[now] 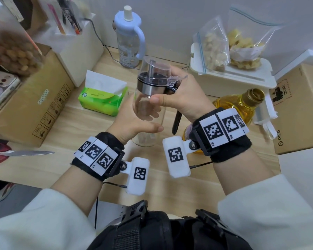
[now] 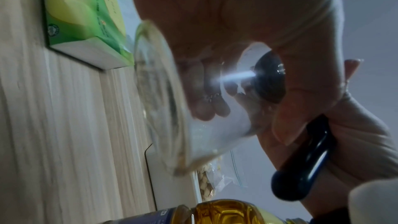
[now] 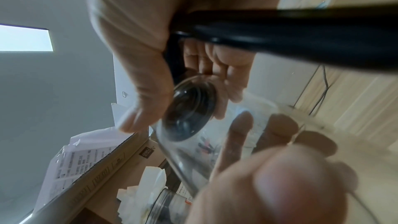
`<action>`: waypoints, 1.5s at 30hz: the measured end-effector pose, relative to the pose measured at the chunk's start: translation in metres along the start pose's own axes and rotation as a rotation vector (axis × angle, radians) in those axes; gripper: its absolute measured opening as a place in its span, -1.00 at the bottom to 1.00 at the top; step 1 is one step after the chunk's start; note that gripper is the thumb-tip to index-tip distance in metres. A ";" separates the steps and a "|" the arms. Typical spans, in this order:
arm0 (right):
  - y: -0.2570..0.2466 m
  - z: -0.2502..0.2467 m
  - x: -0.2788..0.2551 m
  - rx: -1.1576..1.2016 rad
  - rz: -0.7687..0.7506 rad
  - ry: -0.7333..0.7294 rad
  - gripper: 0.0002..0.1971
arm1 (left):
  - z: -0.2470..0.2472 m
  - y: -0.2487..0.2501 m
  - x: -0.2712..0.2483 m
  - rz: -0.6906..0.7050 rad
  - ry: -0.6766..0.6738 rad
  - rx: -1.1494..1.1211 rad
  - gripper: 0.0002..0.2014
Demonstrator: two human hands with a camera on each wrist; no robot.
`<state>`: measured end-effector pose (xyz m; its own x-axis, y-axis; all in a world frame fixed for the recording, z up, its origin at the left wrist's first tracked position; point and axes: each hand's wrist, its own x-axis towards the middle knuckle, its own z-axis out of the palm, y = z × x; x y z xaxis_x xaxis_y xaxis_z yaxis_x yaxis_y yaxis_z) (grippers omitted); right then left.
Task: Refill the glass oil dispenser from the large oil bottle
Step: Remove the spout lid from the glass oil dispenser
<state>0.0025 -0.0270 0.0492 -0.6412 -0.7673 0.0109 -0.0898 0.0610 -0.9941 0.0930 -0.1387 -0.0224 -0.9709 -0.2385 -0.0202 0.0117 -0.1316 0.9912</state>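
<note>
One glass oil dispenser (image 1: 148, 105) I hold with two hands: left hand (image 1: 134, 120) fingers wrap its body, right hand (image 1: 177, 98) fingers grip its cap (image 1: 152, 82); one large oil bottle (image 1: 237, 103) stands near.

The glass oil dispenser (image 1: 148, 107) is a clear, empty-looking jar with a steel collar, a clear plastic pouring lid and a black handle. It is held upright above the table: the left hand's fingers (image 1: 152, 112) wrap its glass body from behind, and the right hand's fingers (image 1: 175, 73) curl over the lid, thumb against the collar. The large oil bottle (image 1: 237, 105), full of golden oil with its gold-rimmed neck uncapped, stands just right of the right wrist, untouched.
</note>
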 end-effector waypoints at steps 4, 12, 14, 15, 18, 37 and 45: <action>0.002 -0.002 0.000 0.022 -0.010 -0.043 -0.10 | 0.000 -0.003 -0.001 -0.009 -0.018 -0.024 -0.26; -0.002 -0.004 0.002 0.071 -0.018 -0.103 0.00 | -0.003 0.004 -0.002 -0.011 -0.126 -0.075 -0.31; -0.004 -0.003 0.001 0.093 -0.012 -0.107 0.05 | -0.004 0.009 -0.001 -0.028 -0.163 -0.092 -0.30; -0.004 -0.003 0.002 0.106 -0.007 -0.109 0.06 | -0.005 0.011 0.000 -0.040 -0.190 -0.106 -0.31; -0.003 -0.006 0.002 0.163 -0.015 -0.146 -0.02 | -0.009 0.014 -0.001 -0.094 -0.342 -0.220 -0.26; -0.017 -0.011 0.002 0.337 -0.147 0.338 -0.32 | 0.002 -0.011 -0.009 -0.135 0.029 -0.928 -0.47; -0.015 0.001 -0.002 0.299 -0.131 0.370 -0.20 | 0.002 -0.003 -0.006 -0.222 0.032 -0.882 -0.20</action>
<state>0.0054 -0.0270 0.0636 -0.8718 -0.4746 0.1215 0.0001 -0.2482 -0.9687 0.0986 -0.1345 -0.0249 -0.9657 -0.1451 -0.2154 0.0172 -0.8632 0.5046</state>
